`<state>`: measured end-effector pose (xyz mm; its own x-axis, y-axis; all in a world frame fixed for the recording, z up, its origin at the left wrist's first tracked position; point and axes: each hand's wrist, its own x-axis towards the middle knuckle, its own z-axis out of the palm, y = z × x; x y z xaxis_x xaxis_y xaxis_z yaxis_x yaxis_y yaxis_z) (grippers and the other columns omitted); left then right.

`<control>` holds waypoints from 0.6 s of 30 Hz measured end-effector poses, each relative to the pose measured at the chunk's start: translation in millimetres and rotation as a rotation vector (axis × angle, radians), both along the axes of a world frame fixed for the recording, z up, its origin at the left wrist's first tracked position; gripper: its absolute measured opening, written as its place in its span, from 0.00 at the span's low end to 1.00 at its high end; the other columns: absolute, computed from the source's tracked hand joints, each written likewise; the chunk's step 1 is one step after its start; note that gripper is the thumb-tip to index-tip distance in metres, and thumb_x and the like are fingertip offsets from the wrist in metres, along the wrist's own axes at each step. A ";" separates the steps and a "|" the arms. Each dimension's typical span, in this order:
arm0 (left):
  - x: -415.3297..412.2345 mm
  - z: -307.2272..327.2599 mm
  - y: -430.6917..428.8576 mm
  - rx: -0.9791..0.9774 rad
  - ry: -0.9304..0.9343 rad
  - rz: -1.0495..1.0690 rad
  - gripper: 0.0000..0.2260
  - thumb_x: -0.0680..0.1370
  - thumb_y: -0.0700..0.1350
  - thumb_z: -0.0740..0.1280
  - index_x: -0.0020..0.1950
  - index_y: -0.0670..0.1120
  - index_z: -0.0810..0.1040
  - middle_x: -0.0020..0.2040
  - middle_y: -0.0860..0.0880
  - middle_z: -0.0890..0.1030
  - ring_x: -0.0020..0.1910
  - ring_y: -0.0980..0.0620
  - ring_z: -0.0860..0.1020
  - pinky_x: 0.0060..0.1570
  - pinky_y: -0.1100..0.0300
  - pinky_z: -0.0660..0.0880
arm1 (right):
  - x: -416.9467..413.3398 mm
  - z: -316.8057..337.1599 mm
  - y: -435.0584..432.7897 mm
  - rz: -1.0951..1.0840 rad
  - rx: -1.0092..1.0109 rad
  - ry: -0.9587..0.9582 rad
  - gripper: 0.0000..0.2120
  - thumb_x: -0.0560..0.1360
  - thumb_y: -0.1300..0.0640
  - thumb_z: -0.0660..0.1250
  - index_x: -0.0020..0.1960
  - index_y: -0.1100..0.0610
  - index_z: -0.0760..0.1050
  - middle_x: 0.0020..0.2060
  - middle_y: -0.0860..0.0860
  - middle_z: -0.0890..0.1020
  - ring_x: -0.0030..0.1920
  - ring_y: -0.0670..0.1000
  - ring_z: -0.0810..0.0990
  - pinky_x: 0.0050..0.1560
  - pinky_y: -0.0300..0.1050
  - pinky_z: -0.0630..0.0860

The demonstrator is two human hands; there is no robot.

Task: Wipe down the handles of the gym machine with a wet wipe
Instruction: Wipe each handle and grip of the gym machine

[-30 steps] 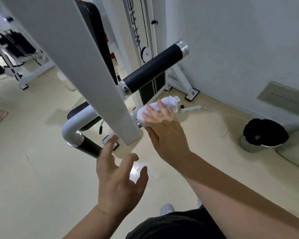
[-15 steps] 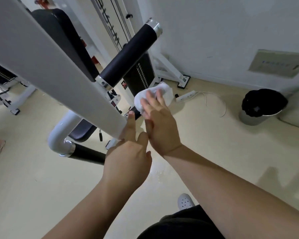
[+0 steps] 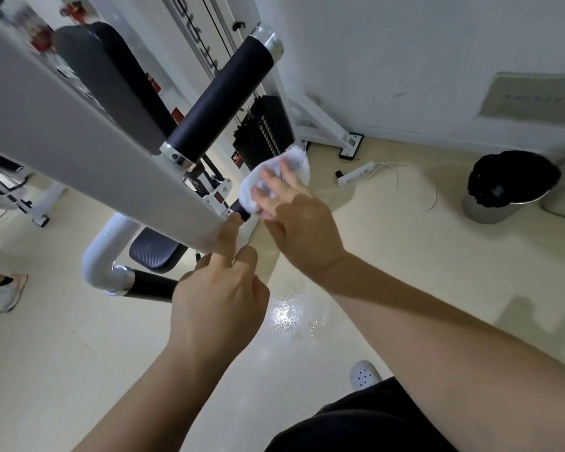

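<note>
A white wet wipe (image 3: 274,171) is wrapped around a short black handle (image 3: 242,211) that sticks out below the machine's white arm (image 3: 88,158). My right hand (image 3: 294,220) presses the wipe onto that handle with the fingers spread over it. My left hand (image 3: 219,295) grips the lower end of the white arm, with the fingers curled on its edge. A long black padded handle (image 3: 225,96) with chrome ends rises up and to the right above. Another black handle (image 3: 150,287) on a curved white tube lies low, partly hidden behind my left hand.
A black weight stack (image 3: 265,132) and the white frame feet stand by the wall. A power strip (image 3: 356,172) with a cable lies on the floor. A bin (image 3: 506,187) with a black liner stands at right. Another person's foot (image 3: 10,291) shows at left.
My left hand rose from open below the arm to gripping the arm's end. My right hand stayed on the wipe-covered handle. The camera swung, so the long handle now looks steeper.
</note>
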<state>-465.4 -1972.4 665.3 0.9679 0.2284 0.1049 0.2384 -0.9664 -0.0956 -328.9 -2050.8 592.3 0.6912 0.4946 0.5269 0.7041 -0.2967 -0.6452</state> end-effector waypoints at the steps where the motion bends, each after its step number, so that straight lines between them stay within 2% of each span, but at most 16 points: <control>1: -0.2 0.1 2.5 0.005 0.006 -0.001 0.11 0.65 0.39 0.75 0.41 0.44 0.75 0.73 0.45 0.75 0.31 0.40 0.78 0.26 0.60 0.64 | -12.9 -4.3 4.8 0.025 0.032 -0.049 0.14 0.81 0.60 0.66 0.65 0.56 0.82 0.71 0.57 0.77 0.75 0.63 0.70 0.58 0.56 0.82; 2: 0.0 0.0 4.3 0.005 0.014 -0.006 0.11 0.66 0.39 0.75 0.42 0.44 0.75 0.74 0.46 0.75 0.32 0.40 0.79 0.27 0.60 0.65 | -24.8 -6.2 8.8 0.050 0.058 -0.080 0.14 0.81 0.59 0.65 0.65 0.57 0.82 0.69 0.57 0.79 0.73 0.64 0.71 0.53 0.57 0.83; 4: 1.2 1.0 5.9 0.002 0.028 -0.018 0.11 0.66 0.39 0.74 0.44 0.44 0.76 0.74 0.46 0.75 0.34 0.40 0.81 0.27 0.60 0.65 | -31.4 -9.2 12.4 0.086 0.057 -0.081 0.16 0.81 0.57 0.63 0.65 0.57 0.82 0.67 0.57 0.80 0.72 0.64 0.73 0.52 0.57 0.84; 6: 2.4 2.8 5.4 0.002 0.036 -0.017 0.11 0.65 0.39 0.74 0.42 0.45 0.74 0.73 0.46 0.75 0.35 0.40 0.82 0.27 0.61 0.64 | -15.1 -8.3 9.8 -0.001 0.040 -0.115 0.13 0.80 0.61 0.65 0.63 0.60 0.82 0.67 0.60 0.80 0.71 0.67 0.74 0.58 0.58 0.81; 7: 2.6 3.4 4.7 0.001 0.038 -0.013 0.11 0.65 0.39 0.74 0.42 0.45 0.74 0.73 0.46 0.75 0.35 0.40 0.82 0.27 0.61 0.63 | -2.6 -8.8 6.6 -0.075 0.024 -0.075 0.13 0.80 0.63 0.66 0.64 0.60 0.81 0.69 0.61 0.78 0.73 0.67 0.72 0.64 0.56 0.77; 9: 2.4 3.4 2.7 -0.004 0.041 -0.006 0.11 0.65 0.39 0.74 0.42 0.45 0.74 0.74 0.45 0.75 0.35 0.39 0.81 0.26 0.62 0.62 | 23.5 -5.7 -3.5 -0.220 -0.001 0.037 0.15 0.82 0.61 0.65 0.68 0.59 0.78 0.75 0.57 0.73 0.79 0.61 0.64 0.75 0.38 0.61; 10: 2.9 3.2 1.0 -0.010 0.044 -0.002 0.11 0.65 0.39 0.74 0.43 0.44 0.74 0.74 0.45 0.74 0.35 0.39 0.81 0.26 0.62 0.62 | 29.3 -4.1 -4.9 -0.249 -0.002 0.058 0.15 0.83 0.60 0.65 0.69 0.59 0.77 0.76 0.56 0.71 0.80 0.59 0.61 0.75 0.31 0.54; 11: 3.8 2.6 -0.6 -0.020 0.046 0.001 0.12 0.65 0.38 0.74 0.43 0.45 0.74 0.75 0.44 0.73 0.33 0.39 0.80 0.25 0.63 0.62 | 28.7 -1.2 -3.3 -0.245 -0.020 0.043 0.15 0.83 0.60 0.64 0.68 0.59 0.78 0.75 0.55 0.72 0.80 0.58 0.61 0.75 0.30 0.54; 12: 5.0 1.2 -2.0 -0.035 0.047 0.006 0.13 0.64 0.38 0.74 0.43 0.45 0.73 0.75 0.43 0.72 0.31 0.39 0.79 0.25 0.63 0.62 | 23.3 0.5 -0.6 -0.191 -0.052 0.007 0.15 0.82 0.61 0.64 0.67 0.59 0.79 0.74 0.55 0.74 0.79 0.59 0.64 0.75 0.36 0.58; 13: 6.5 -0.3 -3.5 -0.058 0.048 0.013 0.15 0.63 0.38 0.75 0.45 0.45 0.73 0.76 0.42 0.71 0.30 0.39 0.78 0.25 0.62 0.62 | 16.4 1.3 -0.3 -0.097 -0.082 -0.036 0.14 0.81 0.62 0.64 0.65 0.60 0.80 0.71 0.57 0.77 0.77 0.62 0.67 0.75 0.46 0.65; 14: 8.4 -1.8 -5.2 -0.082 0.051 0.020 0.16 0.63 0.38 0.75 0.46 0.45 0.72 0.77 0.42 0.69 0.28 0.40 0.77 0.25 0.61 0.64 | 13.8 1.0 -2.0 0.005 -0.083 -0.075 0.15 0.80 0.62 0.63 0.64 0.61 0.81 0.69 0.58 0.79 0.75 0.64 0.69 0.74 0.54 0.67; 15: 10.7 -3.3 -7.0 -0.104 0.055 0.026 0.17 0.63 0.39 0.75 0.47 0.45 0.72 0.78 0.42 0.67 0.28 0.40 0.77 0.24 0.60 0.67 | 17.7 1.2 -6.2 0.076 -0.088 -0.087 0.15 0.80 0.62 0.62 0.64 0.61 0.81 0.68 0.58 0.80 0.75 0.64 0.70 0.75 0.58 0.65; 18: 18.3 -7.0 -14.2 -0.128 0.058 0.039 0.20 0.67 0.42 0.74 0.55 0.46 0.71 0.81 0.41 0.62 0.27 0.41 0.78 0.24 0.60 0.71 | 54.5 12.6 -24.0 0.060 -0.061 0.101 0.14 0.82 0.63 0.64 0.65 0.59 0.81 0.69 0.53 0.79 0.75 0.55 0.70 0.79 0.50 0.62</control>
<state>-447.1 -1986.6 658.3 0.9617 0.2736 0.0162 0.2734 -0.9618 0.0134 -274.4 -2074.8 604.9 0.7073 0.5659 0.4236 0.6541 -0.2965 -0.6959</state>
